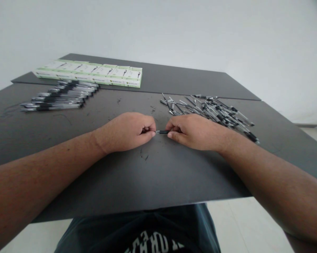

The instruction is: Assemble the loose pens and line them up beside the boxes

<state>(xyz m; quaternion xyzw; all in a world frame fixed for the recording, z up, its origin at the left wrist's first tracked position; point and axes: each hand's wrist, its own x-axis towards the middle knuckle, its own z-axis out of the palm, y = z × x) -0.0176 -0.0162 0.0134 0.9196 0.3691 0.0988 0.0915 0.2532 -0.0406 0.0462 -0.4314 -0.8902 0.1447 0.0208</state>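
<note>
Over the middle of the dark grey table, my left hand [130,131] and my right hand [191,131] face each other, thumbs and fingers pinched. Between them runs a pen [163,132], lying crosswise, with a black grip section and a pale, shiny tip end. My left fingertips close on the tip end. The right fingers are wrapped round the black part, and the rest of the pen is hidden inside that hand. Just beyond my right hand lies a loose pile of pen parts [218,112], clear barrels with black pieces and thin refills.
A row of white and green boxes [100,74] stands at the back left. In front of it lie many pens [59,96] side by side. Dark marks show on the table [116,186], whose front edge is close to my body. A white wall [158,31] rises behind.
</note>
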